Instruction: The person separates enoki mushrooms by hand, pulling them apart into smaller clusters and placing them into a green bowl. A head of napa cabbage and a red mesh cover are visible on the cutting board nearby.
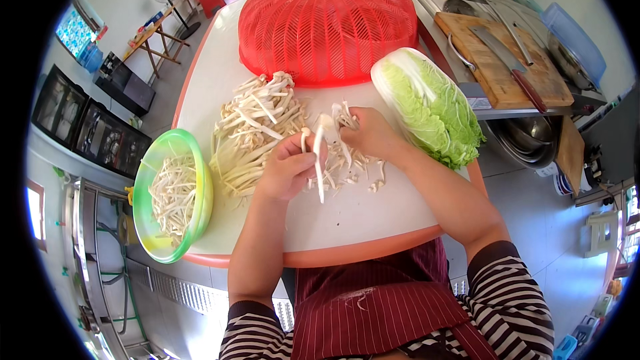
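Note:
My left hand pinches a few pale long-stemmed mushrooms, one stem hanging down below the fingers. In my right hand is a small bunch of the same mushrooms, close beside the left fingers. A large heap of long-stemmed mushrooms lies on the white table just left of my hands. Trimmed bits and short pieces are scattered beneath and beside my right hand. At the table's left edge, a green and yellow plastic basin holds loose mushroom stems.
A red mesh food cover stands at the table's far side. Right of my hands lies a Chinese cabbage. On the counter beyond, a cleaver rests on a wooden cutting board. The table's orange rim curves before my apron.

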`<act>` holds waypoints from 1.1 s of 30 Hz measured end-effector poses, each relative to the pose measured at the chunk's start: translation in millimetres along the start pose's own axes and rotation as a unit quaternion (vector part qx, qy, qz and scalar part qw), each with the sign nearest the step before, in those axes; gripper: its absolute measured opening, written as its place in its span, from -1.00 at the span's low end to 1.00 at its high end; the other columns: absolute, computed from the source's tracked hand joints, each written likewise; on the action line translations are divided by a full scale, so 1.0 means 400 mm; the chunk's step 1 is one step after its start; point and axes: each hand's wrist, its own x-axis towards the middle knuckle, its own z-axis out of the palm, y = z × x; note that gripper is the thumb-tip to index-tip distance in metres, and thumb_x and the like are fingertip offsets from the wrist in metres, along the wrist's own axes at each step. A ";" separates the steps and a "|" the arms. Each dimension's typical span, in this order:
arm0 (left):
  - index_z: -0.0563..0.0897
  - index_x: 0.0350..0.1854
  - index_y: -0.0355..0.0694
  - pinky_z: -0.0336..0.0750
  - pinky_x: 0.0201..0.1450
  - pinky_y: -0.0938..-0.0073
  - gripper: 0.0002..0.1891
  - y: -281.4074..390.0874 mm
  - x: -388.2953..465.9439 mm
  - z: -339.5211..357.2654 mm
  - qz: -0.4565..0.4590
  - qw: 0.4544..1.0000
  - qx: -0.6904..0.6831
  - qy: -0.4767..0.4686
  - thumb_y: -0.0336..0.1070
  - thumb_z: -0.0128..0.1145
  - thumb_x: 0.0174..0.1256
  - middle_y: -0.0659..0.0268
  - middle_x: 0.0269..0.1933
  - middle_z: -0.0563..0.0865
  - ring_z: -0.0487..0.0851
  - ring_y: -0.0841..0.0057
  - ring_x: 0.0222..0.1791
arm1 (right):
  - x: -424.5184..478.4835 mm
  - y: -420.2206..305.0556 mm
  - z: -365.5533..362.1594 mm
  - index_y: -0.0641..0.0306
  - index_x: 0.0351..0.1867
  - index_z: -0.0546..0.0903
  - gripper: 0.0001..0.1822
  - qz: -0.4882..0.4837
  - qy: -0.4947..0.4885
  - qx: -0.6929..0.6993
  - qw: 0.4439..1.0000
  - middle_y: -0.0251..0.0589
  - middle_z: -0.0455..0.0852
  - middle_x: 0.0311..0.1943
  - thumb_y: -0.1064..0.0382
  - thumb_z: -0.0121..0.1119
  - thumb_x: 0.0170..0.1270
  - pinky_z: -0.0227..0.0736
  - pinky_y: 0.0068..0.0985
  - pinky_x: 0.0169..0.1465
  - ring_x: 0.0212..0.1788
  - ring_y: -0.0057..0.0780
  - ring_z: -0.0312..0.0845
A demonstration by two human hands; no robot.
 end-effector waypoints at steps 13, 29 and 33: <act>0.59 -0.09 -0.31 0.40 -0.32 0.71 -0.78 -0.031 0.029 0.016 -0.044 0.966 0.158 0.198 -0.45 0.13 0.20 0.45 -0.32 0.62 0.50 0.77 -0.39 | -0.021 -0.016 0.017 0.34 -0.21 0.56 -0.81 0.010 -0.075 0.248 0.966 -0.38 0.54 -0.50 0.34 0.16 0.13 0.33 -0.68 -0.47 -0.52 -0.72 0.39; 0.57 -0.24 -0.26 0.31 -0.46 0.69 -0.86 -0.035 0.027 0.028 -0.063 0.932 0.293 0.206 -0.51 0.10 0.14 0.47 -0.44 0.55 0.43 0.77 -0.50 | -0.027 -0.003 0.031 0.38 -0.25 0.59 -0.74 -0.098 -0.007 0.050 0.994 -0.22 0.63 -0.53 0.25 0.17 0.06 0.42 -0.50 -0.35 -0.48 -0.60 0.49; 0.54 -0.27 -0.26 0.26 -0.53 0.67 -0.87 -0.024 0.006 0.034 -0.020 0.990 0.037 0.133 -0.51 0.08 0.12 0.42 -0.49 0.51 0.41 0.70 -0.56 | -0.011 0.006 0.025 0.38 -0.26 0.58 -0.75 -0.021 0.015 0.078 0.997 -0.21 0.62 -0.54 0.26 0.17 0.05 0.41 -0.52 -0.40 -0.49 -0.56 0.51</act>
